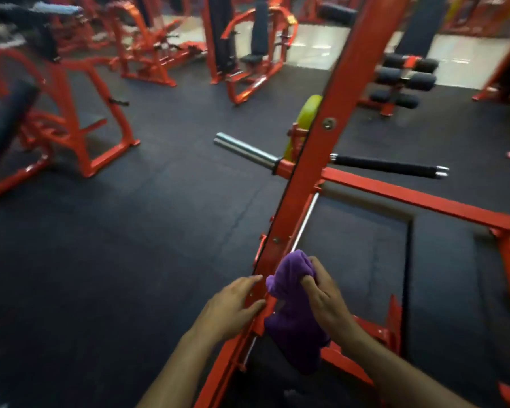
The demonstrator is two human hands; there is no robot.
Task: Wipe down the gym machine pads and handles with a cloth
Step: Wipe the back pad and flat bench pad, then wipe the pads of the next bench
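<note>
A purple cloth [292,313] is gripped by the right hand [324,298], fingers curled round it, and held against the red post [315,160] low down. The post's left edge is touched by the left hand [233,307], fingers straight. No lettering can be read; the view is blurred.

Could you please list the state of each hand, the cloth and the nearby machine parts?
left hand: open, fingers resting on the red frame beam
right hand: gripping the purple cloth
purple cloth: bunched, against the beam
black handle: untouched
yellow weight plate: loaded beside the beam
</note>
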